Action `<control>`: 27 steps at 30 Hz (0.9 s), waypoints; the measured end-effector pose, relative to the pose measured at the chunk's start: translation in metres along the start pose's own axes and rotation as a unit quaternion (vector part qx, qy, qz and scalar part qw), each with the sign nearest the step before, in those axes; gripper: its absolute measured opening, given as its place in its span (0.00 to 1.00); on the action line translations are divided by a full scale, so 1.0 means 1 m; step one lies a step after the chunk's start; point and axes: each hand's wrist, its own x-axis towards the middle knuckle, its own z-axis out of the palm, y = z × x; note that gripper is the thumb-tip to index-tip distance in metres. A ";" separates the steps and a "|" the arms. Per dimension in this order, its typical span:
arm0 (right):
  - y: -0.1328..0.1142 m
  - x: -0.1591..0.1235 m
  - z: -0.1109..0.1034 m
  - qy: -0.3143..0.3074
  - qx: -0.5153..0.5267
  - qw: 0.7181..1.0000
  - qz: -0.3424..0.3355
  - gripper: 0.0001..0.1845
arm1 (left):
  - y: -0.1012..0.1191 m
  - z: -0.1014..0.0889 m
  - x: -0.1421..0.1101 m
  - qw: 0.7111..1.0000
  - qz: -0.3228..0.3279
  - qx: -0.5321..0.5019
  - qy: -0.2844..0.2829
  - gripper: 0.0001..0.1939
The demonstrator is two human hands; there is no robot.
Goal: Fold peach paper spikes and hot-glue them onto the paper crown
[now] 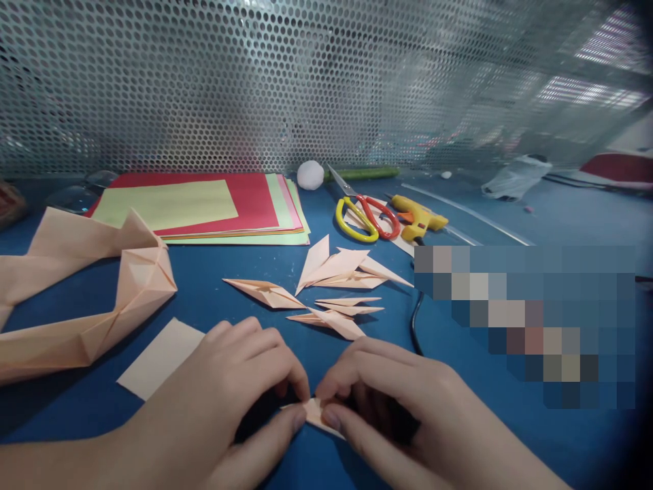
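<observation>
My left hand [239, 388] and my right hand [392, 401] meet low in the middle, fingers curled. Both pinch a small peach paper piece [315, 413] against the blue table [459, 435]; most of it is hidden under the fingertips. Just beyond them lie several folded peach paper points [331, 286]. A flat peach paper square [160, 357] lies beside my left wrist.
A large folded peach paper form [102, 292] stretches along the left. A stack of red, yellow and green sheets [204, 207] lies behind. Scissors [364, 214], a yellow glue gun [418, 219] with its black cord [415, 327], and a white ball [310, 175] sit before a perforated metal wall [306, 82].
</observation>
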 end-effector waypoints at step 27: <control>-0.002 0.001 0.000 -0.002 0.030 0.999 0.012 0.11 | 0.000 -0.002 0.002 0.999 0.015 0.029 -0.006 0.08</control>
